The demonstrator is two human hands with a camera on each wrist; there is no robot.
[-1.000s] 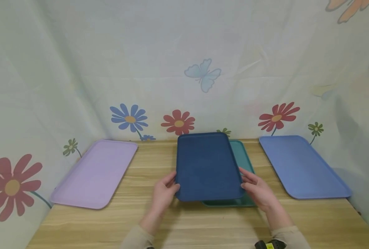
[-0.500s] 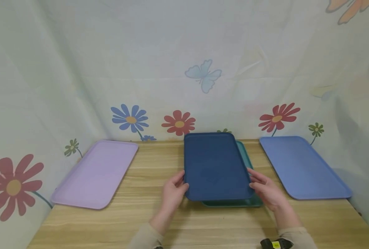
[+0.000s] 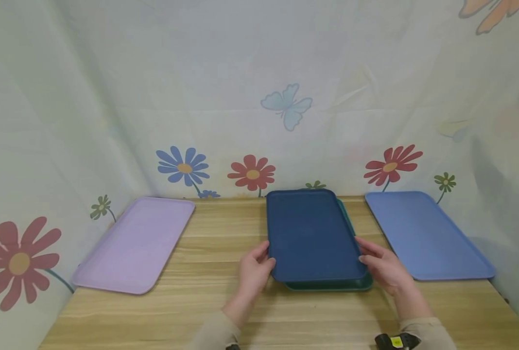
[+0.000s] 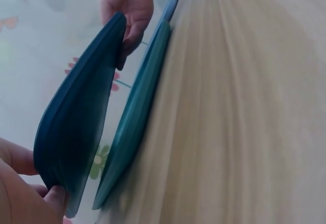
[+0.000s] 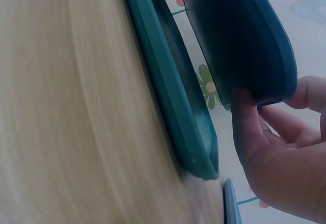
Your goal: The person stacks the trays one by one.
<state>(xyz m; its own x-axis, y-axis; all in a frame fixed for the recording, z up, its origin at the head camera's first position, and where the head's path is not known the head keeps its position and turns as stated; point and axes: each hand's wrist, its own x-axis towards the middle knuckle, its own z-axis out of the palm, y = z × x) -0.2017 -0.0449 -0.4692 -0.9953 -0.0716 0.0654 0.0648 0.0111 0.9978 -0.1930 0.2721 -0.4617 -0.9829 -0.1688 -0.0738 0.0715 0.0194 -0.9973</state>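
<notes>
Your left grip (image 3: 254, 268) and right grip (image 3: 385, 267) are pinching a smooth navy rectangular tray (image 3: 309, 233), hovering just above a rimmed teal tray (image 3: 329, 286) on the wood-grain surface (image 3: 217, 243). Round-cornered lilac tray (image 3: 134, 245) and periwinkle tray (image 3: 427, 236) are flanking.

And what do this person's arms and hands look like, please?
The left hand and right hand are bare; the long fabric sleeves are pale beige. A blocky black device with a yellow label sits by the right sleeve; by the left one only a dark edge shows.
</notes>
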